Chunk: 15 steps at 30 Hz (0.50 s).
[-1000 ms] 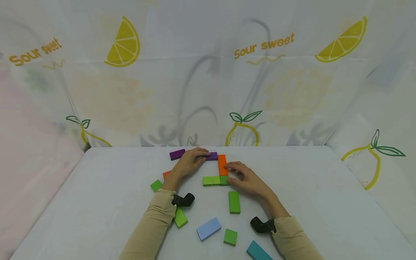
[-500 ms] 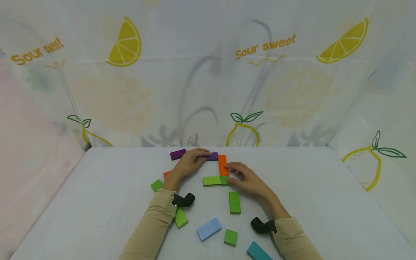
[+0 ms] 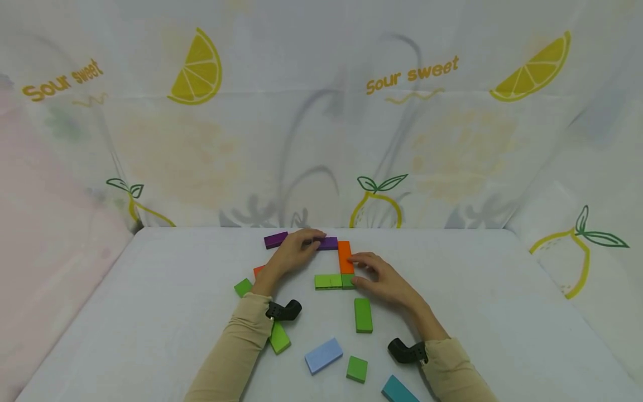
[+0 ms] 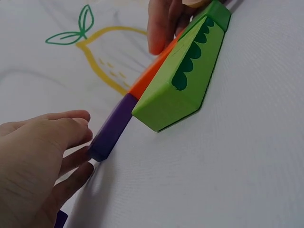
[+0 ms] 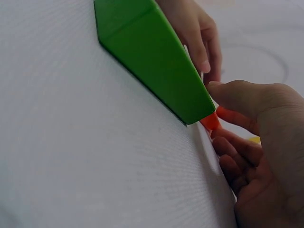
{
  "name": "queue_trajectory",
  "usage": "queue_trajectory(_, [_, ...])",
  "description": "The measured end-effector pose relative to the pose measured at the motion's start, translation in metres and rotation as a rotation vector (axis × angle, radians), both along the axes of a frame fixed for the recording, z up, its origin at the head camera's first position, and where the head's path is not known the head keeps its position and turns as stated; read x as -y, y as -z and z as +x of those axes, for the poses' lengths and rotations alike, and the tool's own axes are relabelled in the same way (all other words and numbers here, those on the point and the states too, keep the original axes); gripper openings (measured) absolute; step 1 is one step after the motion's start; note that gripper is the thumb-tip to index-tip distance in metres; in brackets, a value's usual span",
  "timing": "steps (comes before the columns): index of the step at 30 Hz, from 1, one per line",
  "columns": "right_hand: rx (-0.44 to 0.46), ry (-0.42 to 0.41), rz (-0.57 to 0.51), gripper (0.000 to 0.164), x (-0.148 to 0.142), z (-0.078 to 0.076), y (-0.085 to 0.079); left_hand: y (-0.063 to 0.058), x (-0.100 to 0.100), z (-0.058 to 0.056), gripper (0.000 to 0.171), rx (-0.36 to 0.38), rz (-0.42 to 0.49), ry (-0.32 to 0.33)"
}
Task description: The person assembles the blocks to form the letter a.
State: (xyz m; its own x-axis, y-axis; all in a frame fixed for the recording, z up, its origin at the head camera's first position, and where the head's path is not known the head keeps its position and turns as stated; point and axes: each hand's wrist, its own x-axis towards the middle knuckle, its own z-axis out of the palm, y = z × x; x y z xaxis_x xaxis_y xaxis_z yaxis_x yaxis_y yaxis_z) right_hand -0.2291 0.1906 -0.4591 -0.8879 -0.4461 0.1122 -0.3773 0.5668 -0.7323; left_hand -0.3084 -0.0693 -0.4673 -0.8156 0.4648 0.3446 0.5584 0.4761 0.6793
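Four-sided wooden blocks form a bracket shape at the table's far side: a purple block (image 3: pixel 329 243) on top, an orange block (image 3: pixel 345 257) down the right, and a light green block (image 3: pixel 328 282) beside a small green block (image 3: pixel 348 281) below. My left hand (image 3: pixel 293 252) has its fingertips right at the purple block's left end, fingers loosely bent. In the left wrist view, the light green block (image 4: pixel 183 80) shows dark scallops along its side. My right hand (image 3: pixel 385 281) lays its fingers against the orange block's right side, with its thumb (image 5: pixel 232 95) at the green block's corner.
A dark purple block (image 3: pixel 276 240) lies at the far left, and a red block (image 3: pixel 258 270) is partly hidden by the left wrist. Nearer are a green block (image 3: pixel 363 315), a light blue block (image 3: pixel 324 355), a small green cube (image 3: pixel 356 369) and a teal block (image 3: pixel 398 389).
The head view has tilted very slightly, moving the scene down a little. Both hands and the blocks keep their places.
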Motion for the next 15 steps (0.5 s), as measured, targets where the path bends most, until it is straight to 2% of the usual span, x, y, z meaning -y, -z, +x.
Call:
queue_trajectory(7, [-0.019,-0.006,-0.011,0.041,-0.001,-0.002,0.003,-0.002,0.003,-0.003,0.023,0.06,0.085,-0.051])
queue_trajectory(11, [-0.023,-0.011,-0.017,0.041,0.0,-0.002,0.003,-0.008,0.01,-0.003,0.023,0.068,0.082,-0.062])
queue_trajectory(15, [-0.026,-0.013,-0.023,0.041,0.0,-0.002,0.002,-0.016,0.021,-0.004,0.022,0.03,0.039,-0.093])
